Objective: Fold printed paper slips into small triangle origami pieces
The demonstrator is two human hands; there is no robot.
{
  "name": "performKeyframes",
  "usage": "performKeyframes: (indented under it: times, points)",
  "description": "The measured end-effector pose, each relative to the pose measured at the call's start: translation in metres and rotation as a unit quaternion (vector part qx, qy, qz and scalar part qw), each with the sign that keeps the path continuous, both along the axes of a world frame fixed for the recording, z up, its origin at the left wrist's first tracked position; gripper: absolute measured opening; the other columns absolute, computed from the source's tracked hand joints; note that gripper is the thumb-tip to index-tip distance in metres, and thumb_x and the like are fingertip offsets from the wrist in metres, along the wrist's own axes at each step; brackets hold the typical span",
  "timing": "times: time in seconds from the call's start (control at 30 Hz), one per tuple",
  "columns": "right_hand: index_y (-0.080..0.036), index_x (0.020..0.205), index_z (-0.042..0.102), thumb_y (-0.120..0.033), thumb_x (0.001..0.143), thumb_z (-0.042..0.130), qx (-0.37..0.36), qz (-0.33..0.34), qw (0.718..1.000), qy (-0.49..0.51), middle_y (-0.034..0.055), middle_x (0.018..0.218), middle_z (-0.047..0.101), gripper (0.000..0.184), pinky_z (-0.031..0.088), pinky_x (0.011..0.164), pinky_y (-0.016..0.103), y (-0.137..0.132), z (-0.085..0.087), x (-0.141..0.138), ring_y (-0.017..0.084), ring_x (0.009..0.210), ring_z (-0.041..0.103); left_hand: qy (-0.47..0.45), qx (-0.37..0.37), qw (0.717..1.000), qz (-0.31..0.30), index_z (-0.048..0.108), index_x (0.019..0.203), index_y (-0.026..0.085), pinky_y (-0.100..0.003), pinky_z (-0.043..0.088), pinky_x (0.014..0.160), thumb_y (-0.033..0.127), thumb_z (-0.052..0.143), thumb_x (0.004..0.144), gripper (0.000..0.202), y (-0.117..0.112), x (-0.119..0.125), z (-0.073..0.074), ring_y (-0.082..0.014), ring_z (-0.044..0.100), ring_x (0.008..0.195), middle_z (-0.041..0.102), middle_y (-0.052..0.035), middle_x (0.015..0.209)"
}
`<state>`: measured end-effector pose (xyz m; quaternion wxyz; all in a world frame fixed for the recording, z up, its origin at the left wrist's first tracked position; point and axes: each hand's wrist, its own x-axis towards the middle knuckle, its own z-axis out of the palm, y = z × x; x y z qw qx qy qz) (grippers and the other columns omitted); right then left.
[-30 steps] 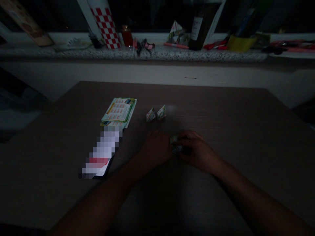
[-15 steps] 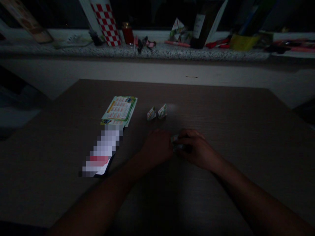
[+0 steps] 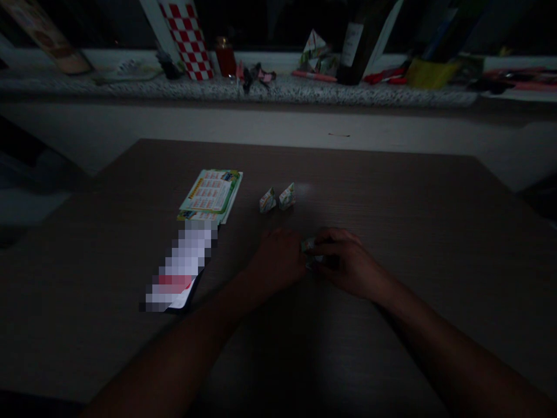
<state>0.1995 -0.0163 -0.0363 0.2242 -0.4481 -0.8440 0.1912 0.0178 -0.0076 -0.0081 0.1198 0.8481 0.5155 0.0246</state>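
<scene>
Between my two hands, low over the brown table (image 3: 391, 197), is a small piece of printed folded paper (image 3: 309, 245), mostly covered by fingers. My left hand (image 3: 279, 258) is curled at its left side, with the fingertips out of sight. From the right, my right hand (image 3: 343, 258) closes on the paper with thumb and fingers. Two small folded paper shapes (image 3: 287, 197) stand side by side just beyond my hands. Farther left lies a stack of printed calendar cards (image 3: 211, 191).
A phone (image 3: 187, 264) with a lit, blurred-out screen lies left of my left forearm, touching the cards. Along the back, a granite windowsill (image 3: 287, 96) carries a red-and-white checkered cylinder (image 3: 187, 38), a dark bottle (image 3: 351, 52), a red jar (image 3: 225, 58) and a larger folded paper piece (image 3: 314, 51).
Almost nothing differs. My right fingers have shifted very slightly on the folded paper, while the left hand keeps its place.
</scene>
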Motion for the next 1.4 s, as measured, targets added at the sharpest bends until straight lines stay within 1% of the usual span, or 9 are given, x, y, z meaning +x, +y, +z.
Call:
performKeyframes:
  times: [0.17,0.27,0.5,0.63,0.8,1.07,1.13,1.27,1.4]
  points:
    - [-0.029,0.098,0.072,-0.022,0.074,0.069,-0.006,0.002,1.0,0.002,0.0039,0.106,0.066,0.025,0.043,0.09,0.041,0.0,0.0,0.002,0.023,0.101,0.058,0.005,-0.013,1.0,0.006,0.063,0.086,0.014,-0.041,0.046,0.081,0.026,0.048,0.083,0.019,0.0,0.001,0.001,-0.0276,0.061,0.092,0.067,-0.0122,0.093]
    - [-0.028,0.099,0.072,-0.021,0.072,0.071,-0.006,-0.002,1.0,-0.005,0.0039,0.107,0.065,0.028,0.043,0.09,0.041,-0.001,0.0,0.001,0.024,0.101,0.058,0.009,-0.01,1.0,0.001,0.063,0.086,0.013,-0.041,0.046,0.08,0.027,0.047,0.083,0.021,0.0,0.001,0.002,-0.0274,0.062,0.09,0.067,-0.0125,0.093]
    - [-0.027,0.097,0.072,-0.022,0.068,0.073,-0.018,-0.036,0.999,-0.032,0.0038,0.105,0.065,0.03,0.042,0.089,0.042,-0.003,0.001,-0.004,0.025,0.1,0.057,0.007,-0.001,1.0,-0.009,0.062,0.084,0.014,-0.041,0.047,0.077,0.026,0.045,0.084,0.022,0.001,0.002,0.0,-0.0272,0.062,0.085,0.067,-0.0116,0.088]
    - [-0.027,0.095,0.073,-0.025,0.067,0.074,-0.009,-0.056,0.998,-0.034,0.004,0.104,0.065,0.028,0.04,0.089,0.043,-0.002,0.0,-0.008,0.027,0.102,0.056,0.008,0.003,1.0,-0.002,0.063,0.083,0.014,-0.04,0.046,0.076,0.026,0.046,0.083,0.021,0.001,0.002,0.0,-0.0276,0.062,0.086,0.068,-0.0121,0.089]
    - [-0.027,0.09,0.073,-0.027,0.068,0.074,0.003,-0.075,0.997,-0.034,0.0037,0.097,0.066,0.021,0.039,0.088,0.043,-0.001,-0.002,-0.011,0.025,0.096,0.057,0.006,0.0,1.0,-0.001,0.063,0.083,0.014,-0.039,0.046,0.077,0.024,0.046,0.082,0.02,0.001,0.002,0.001,-0.0269,0.061,0.088,0.068,-0.0121,0.09]
    - [-0.029,0.09,0.074,-0.024,0.075,0.073,-0.011,-0.011,1.0,0.018,0.0025,0.097,0.068,0.016,0.042,0.085,0.038,0.006,-0.002,-0.002,0.021,0.094,0.06,-0.008,-0.009,1.0,-0.006,0.063,0.084,0.015,-0.037,0.046,0.078,0.023,0.046,0.083,0.019,0.001,-0.003,0.001,-0.0253,0.062,0.089,0.068,-0.0112,0.091]
    - [-0.029,0.089,0.074,-0.023,0.074,0.073,-0.015,-0.016,1.0,0.022,0.0022,0.097,0.069,0.016,0.042,0.085,0.038,0.006,-0.002,-0.002,0.021,0.094,0.06,-0.014,-0.009,1.0,-0.008,0.063,0.085,0.015,-0.038,0.046,0.079,0.024,0.046,0.083,0.019,0.0,-0.004,0.001,-0.0254,0.062,0.09,0.068,-0.0109,0.092]
    - [-0.029,0.09,0.074,-0.026,0.076,0.072,-0.018,-0.028,0.999,0.028,0.0022,0.096,0.068,0.014,0.042,0.085,0.038,0.005,-0.004,-0.004,0.021,0.093,0.06,-0.022,0.001,1.0,-0.006,0.062,0.087,0.016,-0.041,0.045,0.082,0.032,0.053,0.08,0.02,-0.001,-0.006,0.0,-0.0272,0.061,0.092,0.068,-0.0103,0.094]
    - [-0.029,0.089,0.074,-0.022,0.076,0.071,-0.008,-0.033,0.999,0.025,0.0024,0.096,0.068,0.015,0.042,0.085,0.039,0.005,-0.006,-0.004,0.021,0.092,0.06,-0.017,-0.016,1.0,0.004,0.062,0.087,0.016,-0.044,0.044,0.084,0.037,0.056,0.077,0.024,-0.002,-0.005,0.001,-0.0286,0.061,0.094,0.068,-0.0107,0.095]
